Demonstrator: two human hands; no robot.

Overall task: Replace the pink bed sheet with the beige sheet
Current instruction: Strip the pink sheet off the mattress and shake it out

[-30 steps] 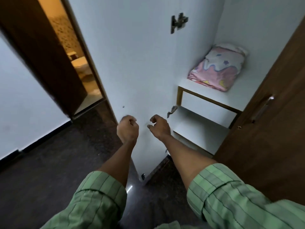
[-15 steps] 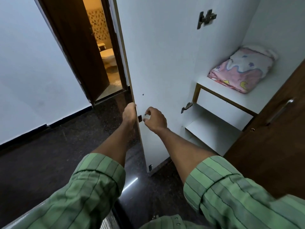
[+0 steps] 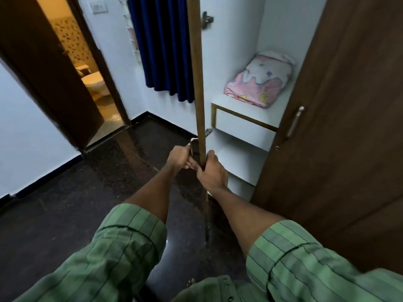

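Head view: folded pink bed sheet (image 3: 259, 85) with a white, star-and-moon cartoon print, lying on the upper white shelf (image 3: 244, 112) inside the open wardrobe, toward the back corner — no readable writing, brand or label on it. Below, a second white shelf (image 3: 239, 158), bare where visible. Seen edge-on just left of the shelves, the wardrobe door (image 3: 197, 68), its wood-toned edge running top to bottom. Gripping that edge from the left, the left hand (image 3: 180, 158), fingers curled round it beside a metal handle (image 3: 193, 147); gripping from the right, the right hand (image 3: 212, 171), thumb up along the edge. Green striped sleeves (image 3: 122, 247) rolled above the forearms. On the right, a closed brown door (image 3: 340, 127) with a steel handle (image 3: 294, 122). Farther left — a dark blue curtain (image 3: 161, 44), a wall switch plate (image 3: 99, 6) without legible marking, an open doorway showing a toilet (image 3: 94, 80), dark polished floor (image 3: 65, 203).
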